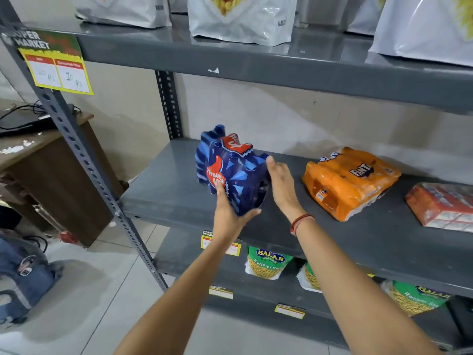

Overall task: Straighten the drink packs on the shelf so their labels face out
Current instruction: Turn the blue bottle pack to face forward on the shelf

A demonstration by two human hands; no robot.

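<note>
We had the blue drink pack near the left end of the middle shelf, tipped up on its front corner so it could be turned. Our left hand cupped it from below, fingers curled around the low corner. Our right hand lay flat against its right side, fingers together, to steady it. The orange pack and the red pack lay askew further right, not yet straightened.
</note>
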